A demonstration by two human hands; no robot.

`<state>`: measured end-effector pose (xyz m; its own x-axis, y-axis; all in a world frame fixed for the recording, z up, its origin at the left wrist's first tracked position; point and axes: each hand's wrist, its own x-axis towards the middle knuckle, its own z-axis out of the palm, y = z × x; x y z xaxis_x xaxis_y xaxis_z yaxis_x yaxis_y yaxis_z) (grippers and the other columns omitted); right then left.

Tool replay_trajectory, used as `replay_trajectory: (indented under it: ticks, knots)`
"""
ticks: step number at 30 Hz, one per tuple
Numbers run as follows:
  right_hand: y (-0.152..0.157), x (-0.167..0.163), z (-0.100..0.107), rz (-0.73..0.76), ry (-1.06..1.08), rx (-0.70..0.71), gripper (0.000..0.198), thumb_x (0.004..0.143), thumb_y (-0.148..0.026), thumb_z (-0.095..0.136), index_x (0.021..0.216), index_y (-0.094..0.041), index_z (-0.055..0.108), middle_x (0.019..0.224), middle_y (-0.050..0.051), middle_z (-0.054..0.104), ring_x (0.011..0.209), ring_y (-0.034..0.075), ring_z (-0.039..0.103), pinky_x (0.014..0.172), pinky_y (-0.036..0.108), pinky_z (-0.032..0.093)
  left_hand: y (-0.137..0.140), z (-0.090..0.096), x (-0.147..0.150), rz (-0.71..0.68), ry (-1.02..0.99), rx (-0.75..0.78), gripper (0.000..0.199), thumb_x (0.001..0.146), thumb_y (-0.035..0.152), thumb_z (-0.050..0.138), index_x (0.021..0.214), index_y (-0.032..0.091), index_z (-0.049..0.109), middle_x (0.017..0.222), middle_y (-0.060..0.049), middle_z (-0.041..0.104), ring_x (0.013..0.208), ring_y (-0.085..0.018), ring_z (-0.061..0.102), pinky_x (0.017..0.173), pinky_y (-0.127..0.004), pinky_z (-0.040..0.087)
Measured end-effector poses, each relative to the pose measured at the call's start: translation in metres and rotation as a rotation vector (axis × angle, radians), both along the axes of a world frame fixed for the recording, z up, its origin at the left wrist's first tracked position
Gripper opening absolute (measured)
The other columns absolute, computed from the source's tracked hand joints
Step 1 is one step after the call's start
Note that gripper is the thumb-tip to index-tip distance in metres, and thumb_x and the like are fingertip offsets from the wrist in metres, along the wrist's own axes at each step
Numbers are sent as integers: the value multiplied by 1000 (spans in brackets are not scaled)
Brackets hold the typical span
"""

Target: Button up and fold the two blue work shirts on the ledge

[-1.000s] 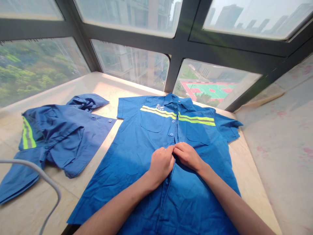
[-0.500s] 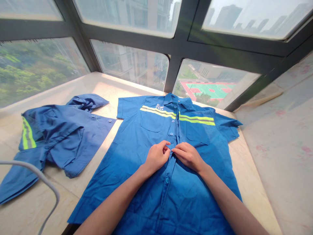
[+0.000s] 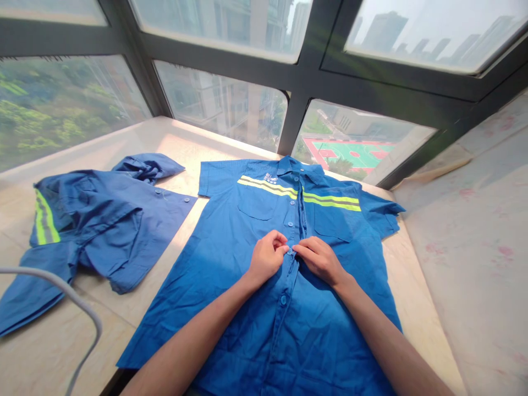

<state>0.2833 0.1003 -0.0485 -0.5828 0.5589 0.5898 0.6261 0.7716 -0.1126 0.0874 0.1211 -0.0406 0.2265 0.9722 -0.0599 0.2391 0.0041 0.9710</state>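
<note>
- Head view: on my feed the blue shirt (image 3: pixel 225 258) spreads over the ledge (image 3: pixel 412 275), collar close to its far edge; a second blue garment (image 3: pixel 111 220) lies toward the far-left corner;
- left hand (image 3: pixel 266 256) and right hand (image 3: pixel 322 261) meet at a button (image 3: pixel 289 251), fingers narrow; I cannot tell what either actually pinches;
- slack in the rumpled placket (image 3: pixel 302 220) could bunch over the button; slipping fingertips could lose it.
</note>
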Motion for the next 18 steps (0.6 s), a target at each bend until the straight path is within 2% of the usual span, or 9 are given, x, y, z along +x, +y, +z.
replay_trajectory:
  ticks: [4,7,14,18]
  knots:
    - [1,1,-2,-15,-19,0,31,97,-10,47,118,-20,66,89,8,66,77,17,57,69,31,47,1,0,1,5,-17,-41,10,74,17,66,78,19,57,61,5,61,59,-12,59,58,-22,42]
    - [2,0,-1,0,-35,18,30,96,-8,48,118,-19,67,88,8,66,76,17,56,68,30,46,0,0,3,37,2,-30,11,75,18,66,76,19,55,58,6,58,56,-11,55,56,-22,38]
    - [2,-2,0,8,-49,35,26,95,-11,53,117,-15,67,89,10,68,78,18,57,69,31,46,-6,4,7,120,105,13,13,77,18,66,75,21,53,64,6,64,63,-12,60,61,-23,39]
    - [1,-2,-1,-12,-79,20,24,97,-14,51,114,-18,67,89,9,69,77,18,58,70,32,46,-11,8,5,80,162,54,7,80,20,64,78,22,58,69,4,70,70,-15,66,65,-25,42]
